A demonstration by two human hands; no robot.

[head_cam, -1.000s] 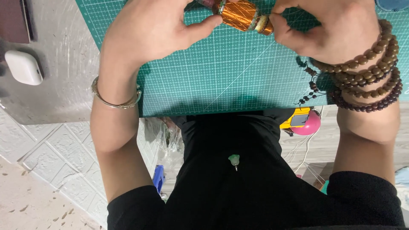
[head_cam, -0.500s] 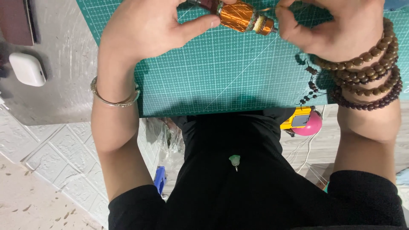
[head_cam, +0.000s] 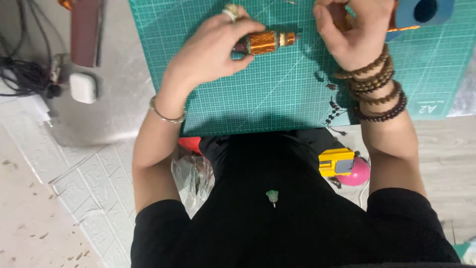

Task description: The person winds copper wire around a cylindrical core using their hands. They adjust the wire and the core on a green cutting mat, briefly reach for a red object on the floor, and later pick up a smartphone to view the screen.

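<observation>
On the mat [head_cam: 277, 99], far edge: copper-wound rotor [head_cam: 265, 42] is gripped by left hand [head_cam: 213, 49].
Right hand [head_cam: 354, 30]: curled, grip unclear (blue roll [head_cam: 421, 12] beside it).
Progress: winding is seen intact; handling appears unfinished.

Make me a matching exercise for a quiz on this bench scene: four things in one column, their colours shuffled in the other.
Things:
1. mat
2. coil in left hand
3. small case
4. bangle

Colours:
a. white
b. silver
c. green
d. copper-orange

Pairs: 1-c, 2-d, 3-a, 4-b
</observation>
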